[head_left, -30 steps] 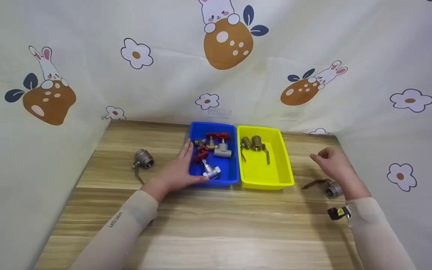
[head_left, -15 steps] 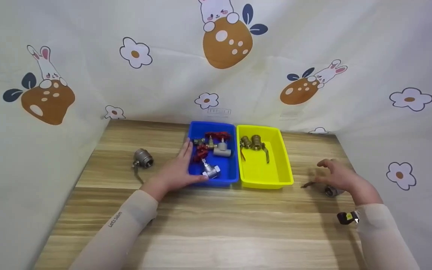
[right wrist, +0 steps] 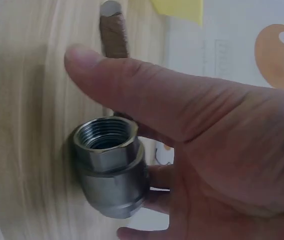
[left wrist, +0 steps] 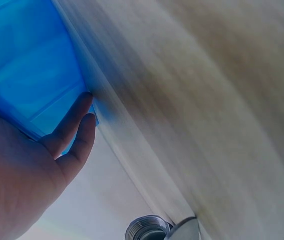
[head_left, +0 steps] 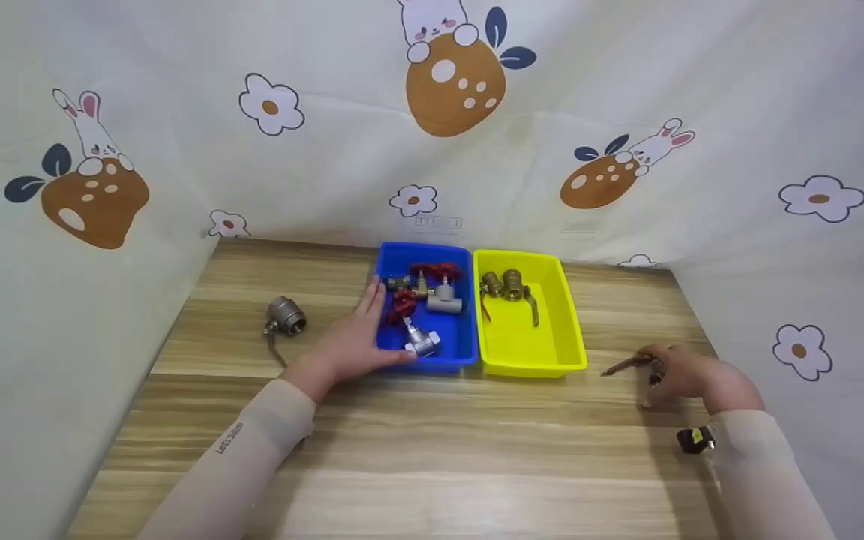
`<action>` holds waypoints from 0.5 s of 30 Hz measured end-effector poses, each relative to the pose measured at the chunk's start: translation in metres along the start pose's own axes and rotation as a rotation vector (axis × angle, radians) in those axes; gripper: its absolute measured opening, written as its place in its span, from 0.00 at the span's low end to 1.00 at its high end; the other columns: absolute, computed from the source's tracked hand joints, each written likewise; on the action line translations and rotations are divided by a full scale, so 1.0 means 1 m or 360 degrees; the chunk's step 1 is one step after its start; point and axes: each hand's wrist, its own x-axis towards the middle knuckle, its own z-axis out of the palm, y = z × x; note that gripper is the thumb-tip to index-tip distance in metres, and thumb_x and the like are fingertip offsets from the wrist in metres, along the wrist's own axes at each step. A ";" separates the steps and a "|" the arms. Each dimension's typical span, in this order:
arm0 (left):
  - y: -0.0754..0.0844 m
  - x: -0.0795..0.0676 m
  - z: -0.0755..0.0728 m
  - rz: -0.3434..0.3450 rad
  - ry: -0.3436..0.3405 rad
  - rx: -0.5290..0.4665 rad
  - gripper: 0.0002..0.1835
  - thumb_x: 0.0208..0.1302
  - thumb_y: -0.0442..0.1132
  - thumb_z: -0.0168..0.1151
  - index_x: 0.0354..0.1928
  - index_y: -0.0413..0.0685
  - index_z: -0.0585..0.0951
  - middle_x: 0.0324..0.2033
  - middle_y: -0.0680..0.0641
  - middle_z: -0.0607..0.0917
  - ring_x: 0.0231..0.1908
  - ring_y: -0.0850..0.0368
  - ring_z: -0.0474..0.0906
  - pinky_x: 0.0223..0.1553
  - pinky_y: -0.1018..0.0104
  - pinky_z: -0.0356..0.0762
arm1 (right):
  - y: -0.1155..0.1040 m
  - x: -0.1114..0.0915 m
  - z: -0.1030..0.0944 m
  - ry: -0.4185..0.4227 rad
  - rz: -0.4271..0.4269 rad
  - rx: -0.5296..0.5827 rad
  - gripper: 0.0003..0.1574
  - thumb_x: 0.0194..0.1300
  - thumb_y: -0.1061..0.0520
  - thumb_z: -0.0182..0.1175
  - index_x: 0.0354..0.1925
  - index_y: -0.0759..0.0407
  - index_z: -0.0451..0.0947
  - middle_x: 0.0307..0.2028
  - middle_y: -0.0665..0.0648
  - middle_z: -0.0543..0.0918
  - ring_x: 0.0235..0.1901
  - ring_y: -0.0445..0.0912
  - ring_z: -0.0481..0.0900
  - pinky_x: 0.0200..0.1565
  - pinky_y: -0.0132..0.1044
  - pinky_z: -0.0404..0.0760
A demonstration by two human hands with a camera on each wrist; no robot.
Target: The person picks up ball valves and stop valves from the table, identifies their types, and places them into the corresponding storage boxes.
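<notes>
My left hand (head_left: pixel 349 346) rests against the blue bin (head_left: pixel 469 330), its fingers along the left wall and the thumb at the front rim. Inside that bin lie several valves with red handwheels (head_left: pixel 436 271), a grey tee-shaped valve (head_left: pixel 445 298) and a silver valve (head_left: pixel 422 339). At the right, my right hand (head_left: pixel 691 373) reaches around a steel ball valve (right wrist: pixel 112 170) on the table, partly hidden by the hand in the head view. The thumb stretches across its brown lever (head_left: pixel 625 365), and the other fingers are behind the valve body.
A yellow bin (head_left: pixel 529 352) stands against the blue one and holds two brass ball valves (head_left: pixel 513 285). Another steel ball valve (head_left: pixel 286 316) lies on the wooden table (head_left: pixel 492 457) at the left. A patterned cloth (head_left: pixel 327 172) encloses the back and sides.
My right hand has come down from above onto the steel ball valve at the right, its fingers spreading around it. The left hand stays at the blue bin.
</notes>
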 end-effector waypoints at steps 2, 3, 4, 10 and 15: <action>0.001 0.000 0.000 0.0006 0.0000 0.0005 0.75 0.60 0.79 0.72 0.91 0.45 0.40 0.90 0.45 0.33 0.81 0.27 0.61 0.76 0.34 0.69 | 0.000 -0.001 0.001 -0.0017 0.0031 -0.0004 0.62 0.50 0.47 0.87 0.76 0.65 0.71 0.63 0.84 0.73 0.61 0.80 0.75 0.59 0.80 0.77; 0.001 -0.001 0.000 0.0005 0.0001 0.0005 0.76 0.60 0.79 0.72 0.91 0.45 0.40 0.90 0.45 0.33 0.81 0.27 0.61 0.76 0.34 0.69 | 0.000 -0.002 0.002 -0.0021 0.0045 -0.0005 0.63 0.50 0.48 0.86 0.77 0.65 0.69 0.64 0.85 0.71 0.61 0.82 0.75 0.59 0.81 0.76; 0.001 -0.001 0.000 0.0001 0.0001 0.0006 0.76 0.60 0.79 0.72 0.91 0.45 0.40 0.90 0.45 0.33 0.81 0.27 0.60 0.76 0.34 0.69 | -0.001 -0.003 0.002 -0.0021 0.0060 -0.0002 0.64 0.49 0.50 0.86 0.78 0.65 0.68 0.66 0.86 0.69 0.62 0.83 0.74 0.58 0.81 0.76; 0.002 -0.001 -0.001 -0.0020 0.0001 0.0002 0.76 0.59 0.81 0.71 0.91 0.47 0.40 0.90 0.47 0.33 0.81 0.27 0.60 0.75 0.33 0.69 | 0.001 -0.004 0.003 -0.0032 0.0122 0.0006 0.66 0.47 0.61 0.83 0.80 0.66 0.64 0.67 0.89 0.64 0.57 0.81 0.76 0.56 0.79 0.79; 0.003 -0.002 -0.001 -0.0044 -0.0005 -0.0009 0.76 0.59 0.81 0.71 0.91 0.49 0.40 0.90 0.48 0.32 0.81 0.27 0.60 0.74 0.31 0.69 | 0.004 -0.002 0.006 0.0020 0.0097 0.0018 0.63 0.46 0.67 0.77 0.79 0.66 0.64 0.62 0.87 0.68 0.50 0.72 0.78 0.47 0.67 0.85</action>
